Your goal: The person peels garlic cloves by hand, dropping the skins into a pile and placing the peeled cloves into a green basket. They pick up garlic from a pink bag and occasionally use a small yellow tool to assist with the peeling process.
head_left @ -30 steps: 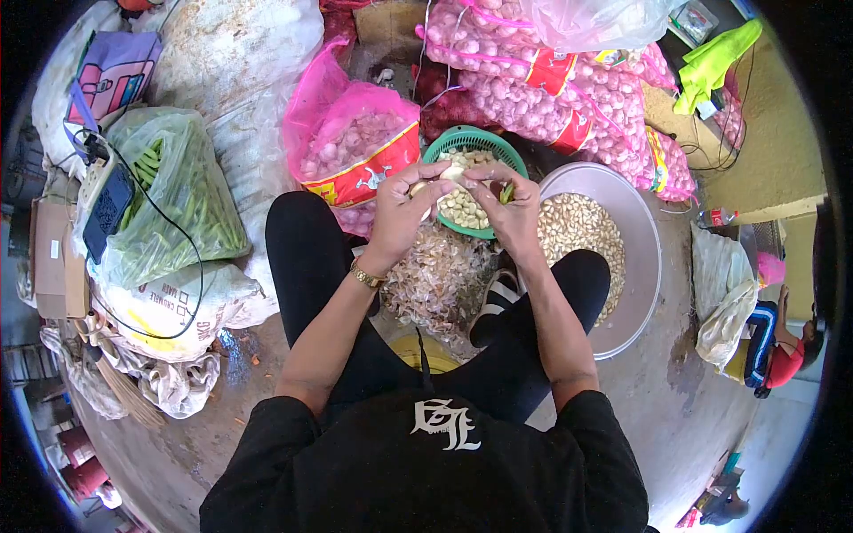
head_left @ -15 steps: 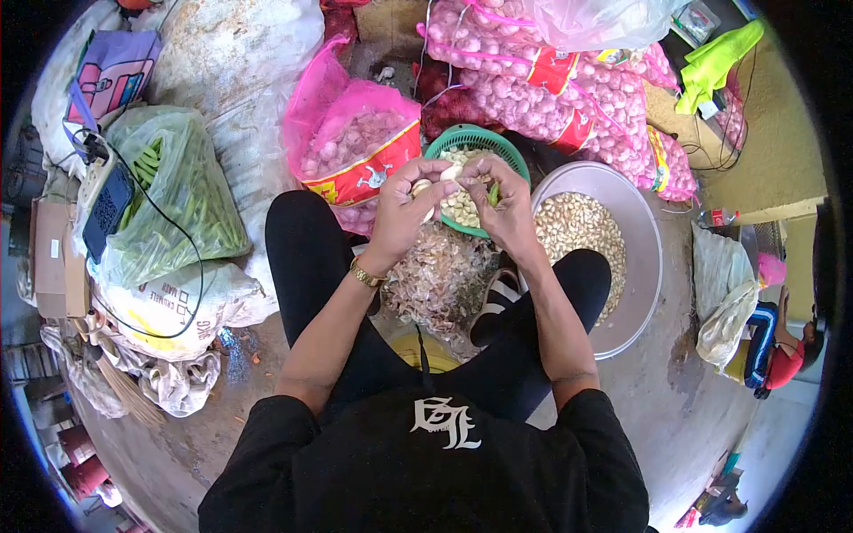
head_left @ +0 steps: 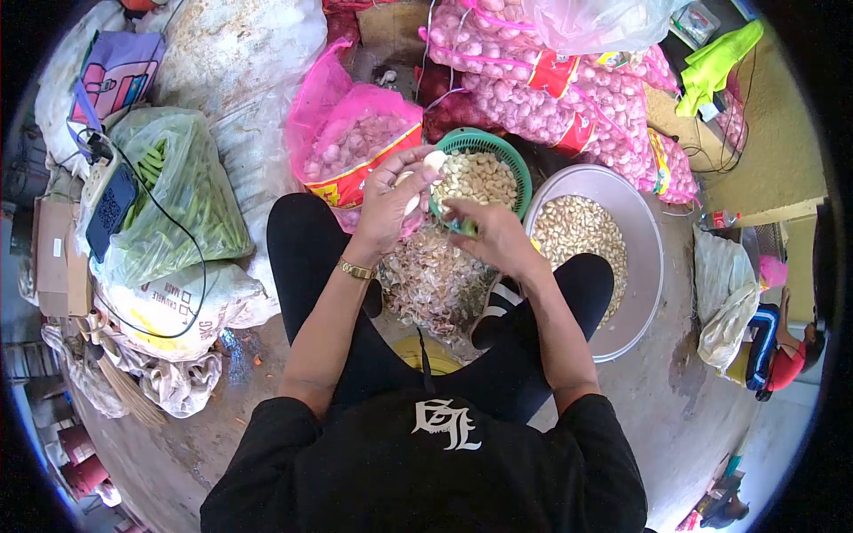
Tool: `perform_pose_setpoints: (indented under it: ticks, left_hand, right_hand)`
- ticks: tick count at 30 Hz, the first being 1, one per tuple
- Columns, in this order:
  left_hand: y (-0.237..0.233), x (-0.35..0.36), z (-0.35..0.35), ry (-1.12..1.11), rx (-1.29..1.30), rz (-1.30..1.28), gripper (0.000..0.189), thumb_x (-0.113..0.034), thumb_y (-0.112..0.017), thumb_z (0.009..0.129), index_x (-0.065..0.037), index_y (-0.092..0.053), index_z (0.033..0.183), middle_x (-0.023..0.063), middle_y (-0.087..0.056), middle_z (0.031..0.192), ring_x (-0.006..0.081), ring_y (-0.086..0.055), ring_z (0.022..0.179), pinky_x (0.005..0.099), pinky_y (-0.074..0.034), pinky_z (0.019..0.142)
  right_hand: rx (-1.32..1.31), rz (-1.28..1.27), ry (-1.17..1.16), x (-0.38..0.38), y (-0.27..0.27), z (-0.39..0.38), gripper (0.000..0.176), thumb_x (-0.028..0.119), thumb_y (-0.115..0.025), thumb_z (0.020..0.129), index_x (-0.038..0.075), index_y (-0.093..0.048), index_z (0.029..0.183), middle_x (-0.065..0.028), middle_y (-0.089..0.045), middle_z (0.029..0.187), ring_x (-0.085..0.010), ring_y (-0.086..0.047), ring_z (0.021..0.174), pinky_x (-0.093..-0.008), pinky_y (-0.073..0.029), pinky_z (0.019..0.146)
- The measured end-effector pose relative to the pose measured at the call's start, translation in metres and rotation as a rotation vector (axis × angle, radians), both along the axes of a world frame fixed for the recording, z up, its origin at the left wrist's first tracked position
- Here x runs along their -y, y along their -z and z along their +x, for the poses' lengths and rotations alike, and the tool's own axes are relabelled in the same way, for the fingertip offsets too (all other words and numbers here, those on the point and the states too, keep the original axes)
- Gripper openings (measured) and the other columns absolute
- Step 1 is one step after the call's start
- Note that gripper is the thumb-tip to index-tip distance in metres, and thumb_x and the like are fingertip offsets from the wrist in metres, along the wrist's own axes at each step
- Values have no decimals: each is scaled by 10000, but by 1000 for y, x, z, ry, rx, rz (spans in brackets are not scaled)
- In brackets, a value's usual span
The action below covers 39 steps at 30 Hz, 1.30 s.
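Garlic clove [head_left: 434,163]: pale and bare, raised just over the near-left rim of the green basket, pinched at the tips of our left hand.
Left hand [head_left: 388,202]: fingers [head_left: 410,164] clenched on the clove between thumb and forefinger; a gold bracelet [head_left: 355,269] sits on the wrist.
Right hand [head_left: 487,238]: lower, just beside the basket's near edge, fingers closed round a small green item [head_left: 463,227]; what it is we cannot tell.
Green basket [head_left: 526,182]: full of pale cloves, standing between the pink bag and the basin.
Basin [head_left: 641,266]: large and pale, on our right just beside the basket, with cloves heaped inside.
Peel heap [head_left: 431,277]: dry skins on the floor between our knees, under both hands.
Pink bag [head_left: 351,133]: open, holding garlic bulbs, left of the basket.
Net sacks [head_left: 551,93]: pink mesh stuffed with bulbs, piled behind the basket.
Bean bag [head_left: 178,200]: clear plastic with green beans, well off to our left.
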<state>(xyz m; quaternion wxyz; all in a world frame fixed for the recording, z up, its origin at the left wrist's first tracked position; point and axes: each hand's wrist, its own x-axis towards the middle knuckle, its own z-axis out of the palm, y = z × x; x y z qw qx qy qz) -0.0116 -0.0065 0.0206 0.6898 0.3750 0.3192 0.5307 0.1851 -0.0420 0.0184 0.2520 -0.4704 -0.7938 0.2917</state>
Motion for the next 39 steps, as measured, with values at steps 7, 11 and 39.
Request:
perform_pose_setpoints:
  ticks: [7, 11, 39]
  left_hand:
    - [0, -1, -4, 36, 38, 8, 356, -107, -662, 924, -20, -586, 1260, 81, -690, 1000, 34, -553, 636, 168, -456, 548]
    - [-6, 1, -5, 71, 56, 35, 342, -106, -658, 925, -20, -591, 1249, 88, -689, 1006, 34, -552, 633, 169, -456, 542]
    - [4, 7, 10, -8, -329, 325, 286, -18, -654, 900, 13, -647, 1185, 26, -690, 994, 34, -586, 784, 186, -465, 675]
  right_hand:
    - [10, 9, -145, 0, 22, -5, 319, 139, -766, 743, 39, -648, 1022, -135, -683, 945, -346, -654, 897, -412, -511, 785]
    - [25, 26, -112, 1, 14, -13, 332, 158, -778, 734, 15, -633, 997, -143, -671, 921, -343, -653, 883, -410, -511, 776]
    - [-696, 255, 220, -17, -5, -9, 131, -42, -707, 827, -3, -703, 952, -59, -709, 921, -109, -638, 825, -255, -498, 759]
